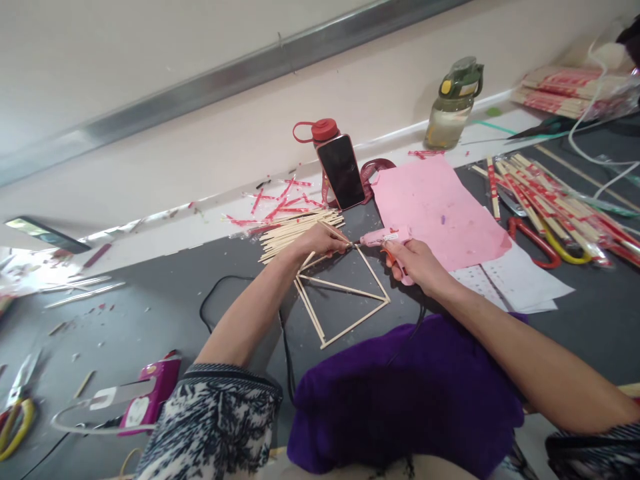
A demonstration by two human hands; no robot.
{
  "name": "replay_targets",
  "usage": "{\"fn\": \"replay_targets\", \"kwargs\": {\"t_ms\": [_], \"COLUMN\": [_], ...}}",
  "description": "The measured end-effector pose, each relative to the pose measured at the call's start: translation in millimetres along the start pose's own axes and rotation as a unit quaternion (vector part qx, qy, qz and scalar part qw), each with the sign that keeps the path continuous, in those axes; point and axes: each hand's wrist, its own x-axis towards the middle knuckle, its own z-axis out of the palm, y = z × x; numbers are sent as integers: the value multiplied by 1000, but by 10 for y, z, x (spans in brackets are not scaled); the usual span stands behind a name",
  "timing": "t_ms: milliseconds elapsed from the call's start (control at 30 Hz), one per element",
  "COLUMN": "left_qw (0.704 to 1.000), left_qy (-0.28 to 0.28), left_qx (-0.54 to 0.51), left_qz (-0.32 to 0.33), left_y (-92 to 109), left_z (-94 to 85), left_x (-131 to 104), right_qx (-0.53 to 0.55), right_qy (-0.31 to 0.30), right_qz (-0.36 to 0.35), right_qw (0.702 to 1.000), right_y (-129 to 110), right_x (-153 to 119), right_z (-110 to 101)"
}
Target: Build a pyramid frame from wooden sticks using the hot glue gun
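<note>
A pink hot glue gun (386,236) is gripped in my right hand (411,263), its nozzle pointing left at the top corner of a frame of wooden sticks (356,323). My left hand (325,241) pinches the frame close to that corner, fingers closed round a stick. The frame is a rough square with a diagonal stick across it, and it rests on the dark table. Just behind my left hand lies a pile of loose wooden chopsticks (280,235). Whether glue shows at the nozzle tip, I cannot tell.
A phone (342,172) leans against a red-capped bottle (325,129). Pink paper (440,210) covers white sheets at right, beside wrapped chopsticks (545,200) and red-handled scissors (535,243). A green bottle (450,110) stands by the wall. At left are a magenta power strip (160,387) and scissors (20,407).
</note>
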Motion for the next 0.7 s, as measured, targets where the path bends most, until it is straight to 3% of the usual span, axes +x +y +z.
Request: {"fn": "replay_targets", "kwargs": {"t_ms": [700], "left_qw": [1000], "left_qy": [-4], "left_qx": [5], "left_qz": [0], "left_y": [-47], "left_z": [-1], "left_x": [23], "right_qx": [-3], "right_qy": [4], "right_qz": [-2], "right_qw": [1000], "right_y": [-31], "right_x": [-44], "right_z": [1]}}
